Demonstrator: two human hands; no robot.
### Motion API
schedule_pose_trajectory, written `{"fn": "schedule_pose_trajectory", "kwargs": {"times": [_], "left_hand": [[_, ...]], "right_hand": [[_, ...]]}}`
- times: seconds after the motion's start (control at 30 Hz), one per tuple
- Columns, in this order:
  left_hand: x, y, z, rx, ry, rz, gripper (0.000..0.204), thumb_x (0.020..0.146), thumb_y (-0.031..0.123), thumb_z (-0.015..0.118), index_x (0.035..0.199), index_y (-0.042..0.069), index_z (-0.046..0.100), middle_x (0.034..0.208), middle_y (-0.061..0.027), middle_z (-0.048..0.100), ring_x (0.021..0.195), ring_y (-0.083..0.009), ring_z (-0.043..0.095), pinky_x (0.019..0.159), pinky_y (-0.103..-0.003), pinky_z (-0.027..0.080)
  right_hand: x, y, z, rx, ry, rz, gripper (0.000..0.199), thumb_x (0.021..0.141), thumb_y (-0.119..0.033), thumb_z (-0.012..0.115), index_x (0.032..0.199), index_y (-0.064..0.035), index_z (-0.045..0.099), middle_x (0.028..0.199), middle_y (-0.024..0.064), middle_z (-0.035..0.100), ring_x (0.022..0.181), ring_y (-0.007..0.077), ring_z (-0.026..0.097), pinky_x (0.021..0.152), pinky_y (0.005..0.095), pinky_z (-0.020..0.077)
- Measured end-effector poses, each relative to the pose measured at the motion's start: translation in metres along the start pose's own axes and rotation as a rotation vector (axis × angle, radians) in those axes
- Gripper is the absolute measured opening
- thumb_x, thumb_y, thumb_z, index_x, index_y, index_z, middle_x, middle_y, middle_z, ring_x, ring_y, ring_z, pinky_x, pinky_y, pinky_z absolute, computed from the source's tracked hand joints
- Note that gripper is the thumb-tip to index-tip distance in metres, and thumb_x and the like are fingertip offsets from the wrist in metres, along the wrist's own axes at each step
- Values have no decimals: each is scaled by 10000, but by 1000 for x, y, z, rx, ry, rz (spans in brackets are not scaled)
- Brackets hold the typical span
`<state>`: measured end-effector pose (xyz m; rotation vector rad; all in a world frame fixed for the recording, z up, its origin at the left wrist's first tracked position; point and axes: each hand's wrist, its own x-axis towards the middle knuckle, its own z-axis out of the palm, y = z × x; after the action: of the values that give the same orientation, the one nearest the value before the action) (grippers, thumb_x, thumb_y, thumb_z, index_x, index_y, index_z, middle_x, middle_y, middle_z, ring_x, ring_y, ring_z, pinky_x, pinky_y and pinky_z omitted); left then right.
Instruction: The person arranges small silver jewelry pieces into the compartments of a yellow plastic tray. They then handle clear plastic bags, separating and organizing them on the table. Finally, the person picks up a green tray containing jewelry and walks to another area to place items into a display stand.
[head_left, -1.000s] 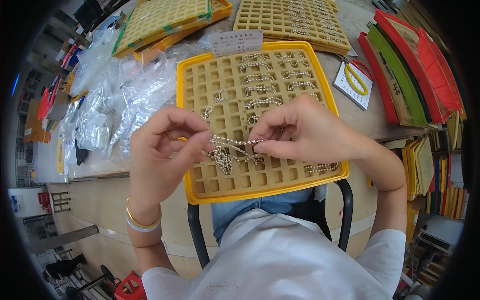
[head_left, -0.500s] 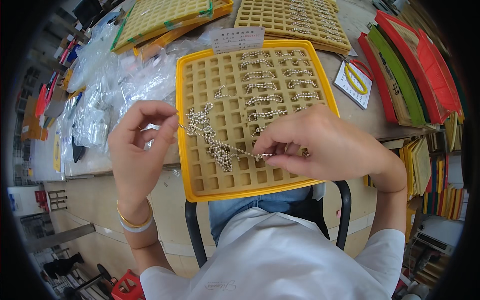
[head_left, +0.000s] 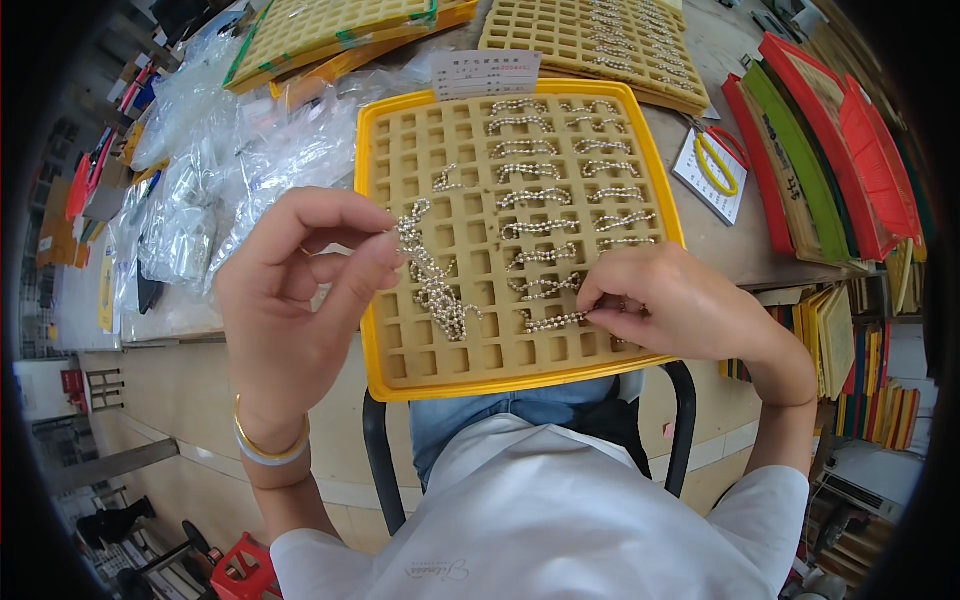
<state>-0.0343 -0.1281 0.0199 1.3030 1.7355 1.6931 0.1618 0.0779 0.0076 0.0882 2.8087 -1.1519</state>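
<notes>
Two hands are at work: a bunch of bead chains (head_left: 432, 285) is pinched in the left hand (head_left: 300, 300) above the yellow tray (head_left: 500, 360), one short chain (head_left: 553, 321) is pinched by the right hand (head_left: 680, 305); it is best laid straight across its cells

Both hands (head_left: 300, 300) pinch bead chains (head_left: 432, 285) over yellow tray (head_left: 520, 375).
</notes>
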Motion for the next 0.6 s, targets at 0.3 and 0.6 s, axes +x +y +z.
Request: {"fn": "schedule_pose_trajectory", "kwargs": {"times": [0.3,0.6], "left_hand": [[3,17,24,-39,-100,26,155,836,-121,591,976,-68,549,944,-107,578,804,-123,603,671,-219,542],[10,29,35,-153,-100,52,155,856,-98,562,1006,-80,526,957,-134,564,789,-134,611,665,-221,562]], "right_hand": [[8,-4,-5,-195,80,-89,79,763,-80,644,820,-25,637,797,126,650,738,313,639,669,400,498],[28,-34,-12,150,143,-82,162,776,-157,685,865,-22,665,699,104,637,614,233,623,592,331,497]]}}
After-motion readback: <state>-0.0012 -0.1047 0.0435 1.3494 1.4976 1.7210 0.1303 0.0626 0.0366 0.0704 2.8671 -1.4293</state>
